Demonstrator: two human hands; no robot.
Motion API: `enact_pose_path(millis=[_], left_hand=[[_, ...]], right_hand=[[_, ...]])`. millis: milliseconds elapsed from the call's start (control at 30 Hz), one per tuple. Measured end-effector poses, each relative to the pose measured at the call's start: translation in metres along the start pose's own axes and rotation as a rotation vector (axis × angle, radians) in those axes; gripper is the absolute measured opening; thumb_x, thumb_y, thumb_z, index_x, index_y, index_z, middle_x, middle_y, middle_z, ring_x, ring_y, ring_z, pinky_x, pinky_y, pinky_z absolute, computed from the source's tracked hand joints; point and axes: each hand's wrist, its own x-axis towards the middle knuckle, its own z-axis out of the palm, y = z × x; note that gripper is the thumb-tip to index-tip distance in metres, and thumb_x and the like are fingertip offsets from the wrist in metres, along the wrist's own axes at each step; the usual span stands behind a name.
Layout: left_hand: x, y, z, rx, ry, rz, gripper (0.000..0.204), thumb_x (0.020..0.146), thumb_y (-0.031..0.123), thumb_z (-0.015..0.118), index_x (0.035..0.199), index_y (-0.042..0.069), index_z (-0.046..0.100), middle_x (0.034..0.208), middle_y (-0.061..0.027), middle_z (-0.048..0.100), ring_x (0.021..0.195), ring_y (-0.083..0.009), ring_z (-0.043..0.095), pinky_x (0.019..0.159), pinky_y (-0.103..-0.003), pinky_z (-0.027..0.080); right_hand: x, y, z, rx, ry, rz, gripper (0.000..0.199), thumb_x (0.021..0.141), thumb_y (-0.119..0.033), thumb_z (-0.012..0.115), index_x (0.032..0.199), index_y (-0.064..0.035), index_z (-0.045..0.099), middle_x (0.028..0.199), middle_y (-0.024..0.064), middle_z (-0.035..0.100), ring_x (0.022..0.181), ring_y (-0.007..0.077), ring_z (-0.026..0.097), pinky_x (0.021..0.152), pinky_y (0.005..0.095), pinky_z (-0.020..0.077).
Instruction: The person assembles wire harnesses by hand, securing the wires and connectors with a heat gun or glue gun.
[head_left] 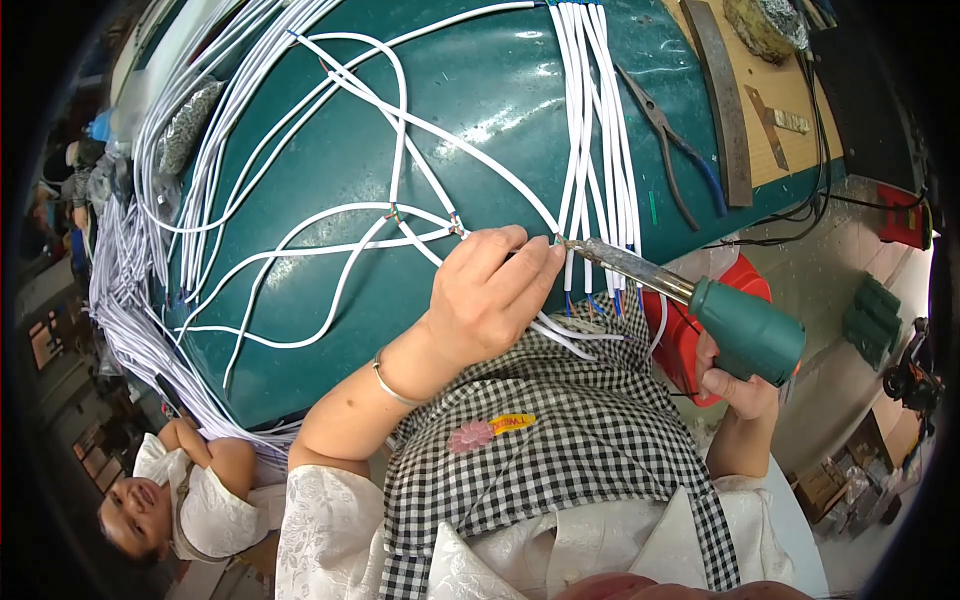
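My left hand is closed in a pinch at the end of a white cable, just above my apron. My right hand grips the green handle of a soldering iron. Its metal barrel points left, and the tip meets the cable end at my left fingertips. The fingers partly hide the joint there. Beside the tip, a row of white cables with bared coloured wire ends runs down the table edge. Two wire joints lie left of my left hand.
Pliers and a flat metal bar lie at the right of the green table. A red container stands behind the iron. Bundled white cables hang over the left edge; another person is at lower left.
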Motion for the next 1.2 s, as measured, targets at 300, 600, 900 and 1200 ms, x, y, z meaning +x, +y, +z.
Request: enact_pose_path(millis=[300, 600, 900, 1200], left_hand=[[-0.001, 0.001, -0.001, -0.017, 0.002, -0.009, 0.031, 0.065, 0.005, 0.071, 0.095, -0.002, 0.073, 0.092, -0.0096, 0.067, 0.080, -0.0245, 0.065, 0.062, -0.034, 0.051], [0.000, -0.002, 0.002, -0.007, 0.016, -0.004, 0.030, 0.065, 0.006, 0.072, 0.094, -0.002, 0.073, 0.091, -0.0094, 0.067, 0.079, -0.0242, 0.065, 0.062, -0.034, 0.051], [0.005, 0.004, -0.006, -0.032, -0.063, -0.030, 0.040, 0.062, 0.000, 0.065, 0.102, -0.002, 0.071, 0.097, -0.0126, 0.067, 0.084, -0.0301, 0.065, 0.066, -0.039, 0.053], [0.001, 0.001, -0.003, -0.043, -0.024, -0.027, 0.033, 0.066, 0.000, 0.066, 0.099, -0.003, 0.067, 0.094, -0.0137, 0.066, 0.086, -0.0305, 0.065, 0.071, -0.040, 0.055]], right_hand=[[-0.003, -0.019, 0.000, 0.260, 0.209, 0.013, 0.064, 0.076, -0.012, 0.083, 0.125, 0.0158, 0.053, 0.104, 0.0170, 0.064, 0.054, 0.0151, 0.053, 0.042, 0.0284, 0.0466], [0.006, -0.018, 0.003, 0.193, 0.171, 0.067, 0.068, 0.076, -0.021, 0.085, 0.126, 0.0132, 0.053, 0.092, 0.0175, 0.064, 0.052, 0.0159, 0.057, 0.042, 0.0270, 0.0453], [0.038, -0.033, -0.027, 0.376, 0.365, -0.257, 0.072, 0.098, -0.044, 0.059, 0.137, 0.0133, 0.041, 0.095, 0.0203, 0.065, 0.061, 0.0217, 0.062, 0.042, 0.0251, 0.0482], [0.082, -0.013, -0.102, 0.438, 0.497, -0.062, 0.044, 0.103, -0.034, 0.056, 0.125, 0.0038, 0.058, 0.103, 0.0144, 0.069, 0.074, 0.0135, 0.066, 0.065, 0.0239, 0.0586]])
